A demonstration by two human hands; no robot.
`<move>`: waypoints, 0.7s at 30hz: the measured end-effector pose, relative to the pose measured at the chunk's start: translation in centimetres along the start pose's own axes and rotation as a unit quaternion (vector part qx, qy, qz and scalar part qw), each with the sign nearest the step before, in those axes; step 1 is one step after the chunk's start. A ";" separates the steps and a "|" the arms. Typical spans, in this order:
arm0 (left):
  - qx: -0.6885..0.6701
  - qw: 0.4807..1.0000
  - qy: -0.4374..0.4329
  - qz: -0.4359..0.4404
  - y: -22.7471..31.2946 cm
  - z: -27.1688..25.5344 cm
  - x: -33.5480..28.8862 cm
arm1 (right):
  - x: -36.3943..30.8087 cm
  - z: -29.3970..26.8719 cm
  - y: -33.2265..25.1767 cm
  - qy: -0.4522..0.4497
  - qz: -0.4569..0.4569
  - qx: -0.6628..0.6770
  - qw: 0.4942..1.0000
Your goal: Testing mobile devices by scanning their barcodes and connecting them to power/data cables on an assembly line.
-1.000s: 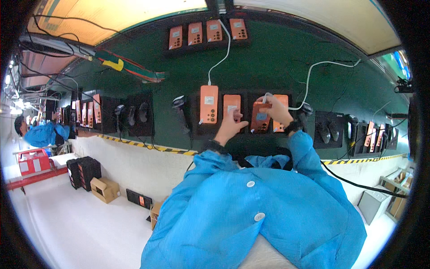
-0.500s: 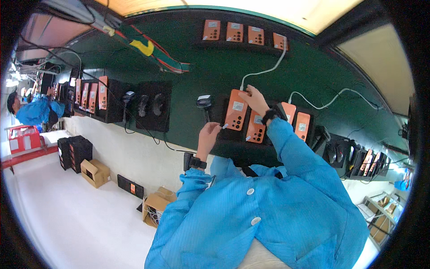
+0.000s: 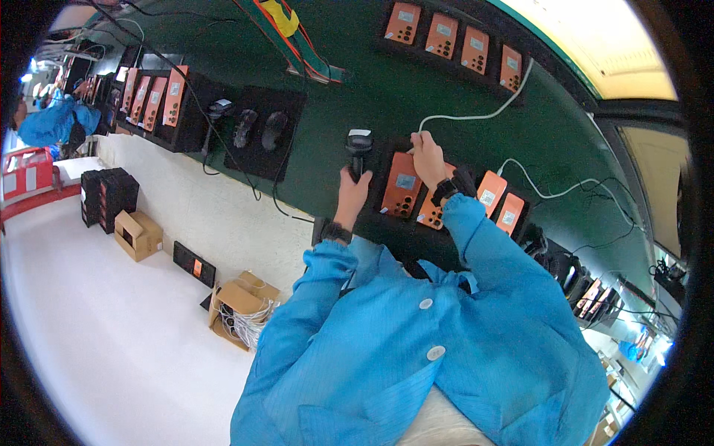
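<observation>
My left hand [image 3: 352, 195] is wrapped round the handle of a black barcode scanner [image 3: 358, 143], whose head points away from me. To its right, an orange phone [image 3: 400, 195] with a white label lies back up in a black tray. At that phone's far end my right hand [image 3: 427, 157] pinches the end of a white cable [image 3: 476, 117]. Whether the plug sits in the phone is hidden by the fingers. Under my right wrist a second orange phone [image 3: 430, 212] is partly covered. Two more orange phones [image 3: 491, 192] lie further right, one beside a second white cable [image 3: 547, 195].
A black tray of several orange phones [image 3: 442, 36] stands at the far edge of the green table [image 3: 349, 104]. Further left are a black mat [image 3: 256, 152] with dark devices and another phone rack [image 3: 178, 132]. Cartons [image 3: 245, 297] stand on the floor; a co-worker [image 3: 56, 123] is far left.
My left hand has left the small white tab at the phone's near corner and taken hold of the scanner. My right hand stays at the cable end. The view has turned and shifted.
</observation>
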State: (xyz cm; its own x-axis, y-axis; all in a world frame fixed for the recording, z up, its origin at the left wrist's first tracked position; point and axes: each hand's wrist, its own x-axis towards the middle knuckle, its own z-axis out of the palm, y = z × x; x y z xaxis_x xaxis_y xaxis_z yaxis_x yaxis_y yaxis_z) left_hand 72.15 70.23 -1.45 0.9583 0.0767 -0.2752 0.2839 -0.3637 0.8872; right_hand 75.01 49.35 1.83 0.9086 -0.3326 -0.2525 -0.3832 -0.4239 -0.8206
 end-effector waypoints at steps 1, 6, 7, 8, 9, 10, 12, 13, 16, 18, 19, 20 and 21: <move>-0.041 0.997 -0.021 -0.058 0.4 0.3 0.4 | -0.2 -0.3 -0.4 -0.011 -0.008 -0.012 1.000; -0.044 0.993 -0.066 -0.092 -0.5 0.6 1.7 | -2.2 -5.8 2.9 -0.081 -0.290 -0.187 0.935; -0.021 0.996 -0.061 -0.069 0.6 0.3 1.1 | -2.9 -7.4 3.7 -0.152 -0.173 -0.169 0.958; 0.000 0.998 -0.052 -0.044 1.3 -0.1 0.4 | -3.7 -8.3 4.6 -0.149 -0.173 -0.170 0.959; -0.050 0.997 -0.055 -0.037 0.5 0.1 -0.3 | -4.7 -8.9 5.6 -0.164 -0.116 -0.137 0.970; -0.049 0.996 -0.059 -0.034 1.6 0.2 -1.5 | -5.7 -9.5 6.4 -0.176 -0.056 -0.102 0.978; -0.013 0.986 -0.165 -0.011 5.1 0.6 -4.5 | -8.0 -9.9 5.0 -0.172 0.008 -0.019 0.985; -0.045 0.973 -0.224 0.018 5.7 1.7 -5.7 | -9.1 -9.2 5.6 -0.153 0.059 0.145 0.976; -0.138 0.912 -0.381 0.063 7.0 5.7 -9.5 | -12.7 -7.7 4.7 -0.121 0.086 0.405 0.902; -0.035 0.901 -0.399 0.165 5.7 7.8 -9.9 | -13.5 -7.6 6.6 0.029 0.048 0.250 0.967; -0.031 0.898 -0.404 0.170 5.8 8.6 -9.8 | -13.5 -8.5 6.8 0.056 0.081 0.360 0.928; -0.046 0.924 -0.365 0.107 5.9 9.6 -9.4 | -13.4 -9.2 6.9 0.097 0.040 0.363 0.926; -0.060 0.943 -0.324 0.045 6.1 10.6 -8.9 | -13.8 -10.7 7.2 0.092 0.069 0.391 0.913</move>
State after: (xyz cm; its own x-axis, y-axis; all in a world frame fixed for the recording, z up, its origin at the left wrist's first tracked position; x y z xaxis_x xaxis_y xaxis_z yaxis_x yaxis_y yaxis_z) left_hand 64.97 57.52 2.52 0.7695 -0.5460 -0.3313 0.2418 -0.2311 0.9424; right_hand 57.94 41.92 4.89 0.7899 -0.5029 -0.3509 -0.1918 0.3408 -0.9203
